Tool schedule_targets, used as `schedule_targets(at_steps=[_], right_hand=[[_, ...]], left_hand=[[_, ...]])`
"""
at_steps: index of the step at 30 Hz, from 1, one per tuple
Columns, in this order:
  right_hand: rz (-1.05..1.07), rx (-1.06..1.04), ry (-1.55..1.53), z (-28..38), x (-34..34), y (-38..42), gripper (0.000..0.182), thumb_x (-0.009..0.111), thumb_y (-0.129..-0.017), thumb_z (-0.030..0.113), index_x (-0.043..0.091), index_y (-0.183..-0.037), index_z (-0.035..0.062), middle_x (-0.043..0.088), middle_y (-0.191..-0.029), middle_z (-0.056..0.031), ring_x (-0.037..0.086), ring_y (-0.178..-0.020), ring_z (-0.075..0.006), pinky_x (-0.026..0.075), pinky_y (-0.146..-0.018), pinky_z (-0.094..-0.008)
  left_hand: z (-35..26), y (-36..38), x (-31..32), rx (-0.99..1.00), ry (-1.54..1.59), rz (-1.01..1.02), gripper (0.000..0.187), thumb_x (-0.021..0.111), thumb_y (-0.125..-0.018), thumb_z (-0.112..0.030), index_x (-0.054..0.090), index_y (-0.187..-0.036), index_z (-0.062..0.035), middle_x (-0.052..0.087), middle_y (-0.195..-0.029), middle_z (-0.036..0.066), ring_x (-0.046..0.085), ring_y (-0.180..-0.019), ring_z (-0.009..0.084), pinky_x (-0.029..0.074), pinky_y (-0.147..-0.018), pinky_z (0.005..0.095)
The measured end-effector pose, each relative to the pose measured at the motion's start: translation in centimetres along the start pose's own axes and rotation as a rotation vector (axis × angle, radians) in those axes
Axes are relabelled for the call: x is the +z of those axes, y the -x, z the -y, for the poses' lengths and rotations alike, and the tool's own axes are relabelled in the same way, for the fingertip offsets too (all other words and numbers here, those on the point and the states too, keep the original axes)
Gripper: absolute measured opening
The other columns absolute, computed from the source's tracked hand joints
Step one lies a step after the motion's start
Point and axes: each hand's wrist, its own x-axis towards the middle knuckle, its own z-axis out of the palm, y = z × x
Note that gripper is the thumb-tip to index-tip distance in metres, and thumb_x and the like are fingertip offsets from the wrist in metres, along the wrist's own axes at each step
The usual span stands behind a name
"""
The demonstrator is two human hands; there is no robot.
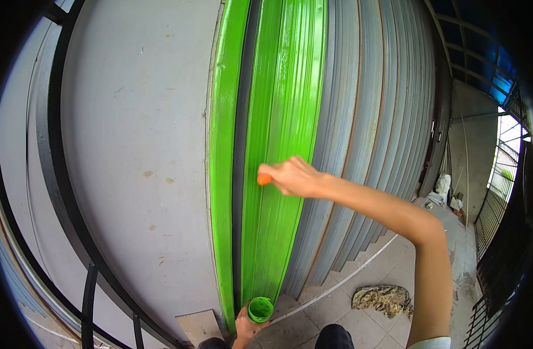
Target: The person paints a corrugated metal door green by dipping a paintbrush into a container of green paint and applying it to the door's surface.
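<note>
My right hand [295, 177] is closed round an orange handle [265, 180], held up against the green-painted panel [290, 104] of a folding metal door. The working end of the tool is hidden behind the hand. Low in the view, my left hand [247, 327] grips a small cup of green paint [260, 309], its mouth facing up and its inside coated green. Wet-looking green covers the door frame strip [224, 174] and the panel beside it, with a dark gap [241, 151] between them. Farther right, the door's folds [365, 116] are bare grey metal.
A grey wall [138, 116] fills the left, crossed by a curved black metal bar [51, 168]. On the tiled floor [336, 311] lies a crumpled, stained cloth [383, 299]. A floor track [359, 267] runs under the door. A barred gate [499, 174] stands far right.
</note>
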Motion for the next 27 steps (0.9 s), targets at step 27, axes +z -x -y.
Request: schedule_targets(at_steps=[27], right_hand=[[-0.535,-0.008,0.385,-9.0,-12.9,-7.6,0.015,0.065,-0.089,0.007,0.056,-0.100,0.0083,0.062,-0.060,-0.0071,0.058,-0.045,-0.0200,0.046,-0.041,-0.0329]], left_hand=[[0.6,-0.1,-0.3,0.004,0.000,0.003,0.088,0.093,-0.050,-0.024,0.055,-0.126,0.0007,0.069,-0.108,0.018,0.068,-0.101,0.0316,0.054,-0.087,0.0388]])
